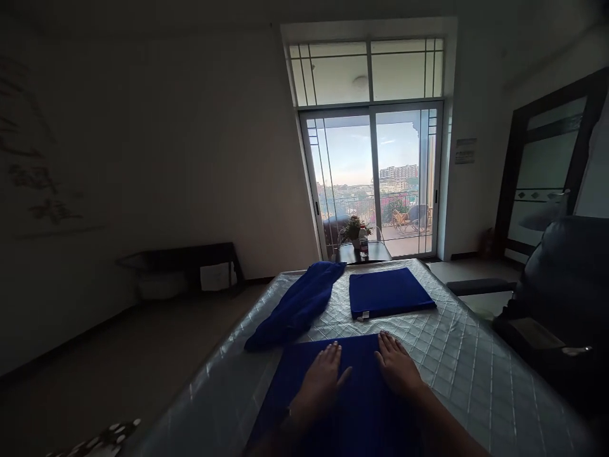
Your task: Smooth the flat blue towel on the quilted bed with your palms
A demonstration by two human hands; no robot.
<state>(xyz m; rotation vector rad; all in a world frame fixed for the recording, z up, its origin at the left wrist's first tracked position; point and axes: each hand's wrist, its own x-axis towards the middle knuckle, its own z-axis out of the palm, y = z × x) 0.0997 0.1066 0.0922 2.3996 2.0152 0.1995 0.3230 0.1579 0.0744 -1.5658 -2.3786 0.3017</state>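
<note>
A blue cloth (356,406) lies spread flat on the near part of the table. My left hand (323,377) rests palm down on it, fingers stretched forward and thumb out to the side. Near the cloth's far right corner, my right hand (394,362) also lies flat with its fingers extended. Beyond my hands is a neatly folded blue cloth (392,291) with a small white label on its near edge. To its left, a loosely bunched blue cloth (299,304) lies slantwise, close to the far edge of the spread cloth.
The table wears a shiny quilted silver cover (476,374). A small dark table (349,254) with a potted plant (354,228) and a bottle (363,240) stands past its far end, before a glass sliding door (340,158). A dark armchair (556,273) is at the right, a low bench (190,257) at the left.
</note>
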